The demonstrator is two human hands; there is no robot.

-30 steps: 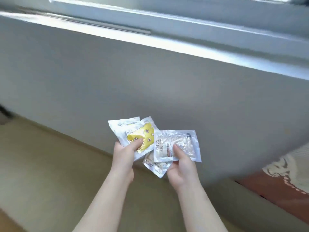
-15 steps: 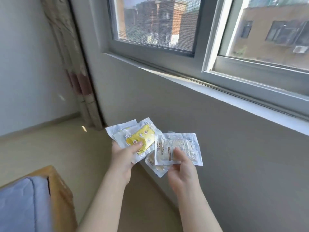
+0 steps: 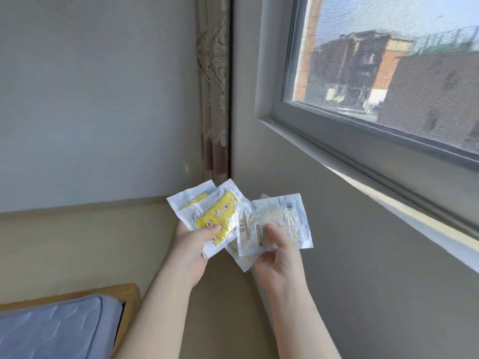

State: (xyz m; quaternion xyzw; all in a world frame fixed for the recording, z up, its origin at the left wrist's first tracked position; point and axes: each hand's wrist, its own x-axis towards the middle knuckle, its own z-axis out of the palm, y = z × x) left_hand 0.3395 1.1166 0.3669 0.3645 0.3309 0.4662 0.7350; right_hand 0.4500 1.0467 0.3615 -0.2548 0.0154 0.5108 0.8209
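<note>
My left hand (image 3: 190, 248) pinches two overlapping clear packets with yellow patterned contents (image 3: 216, 217), thumb on top of the front one. My right hand (image 3: 278, 255) pinches a clear packet with pale contents and printed text (image 3: 274, 221), thumb pressed on its face. Behind that one, another pale packet (image 3: 239, 256) sticks out below; which hand holds it I cannot tell. Both hands are raised side by side in front of the wall corner, the packets fanned out and overlapping in the middle.
A window (image 3: 388, 81) with a white sill (image 3: 375, 193) runs along the wall at the right. A patterned curtain (image 3: 213, 86) hangs in the corner. A wooden bed frame (image 3: 124, 291) with a blue mattress (image 3: 51, 325) sits at the lower left over beige floor.
The view has swung up and to the left, from the wall under the sill to the corner, curtain and bed. Both hands keep the same hold on the packets.
</note>
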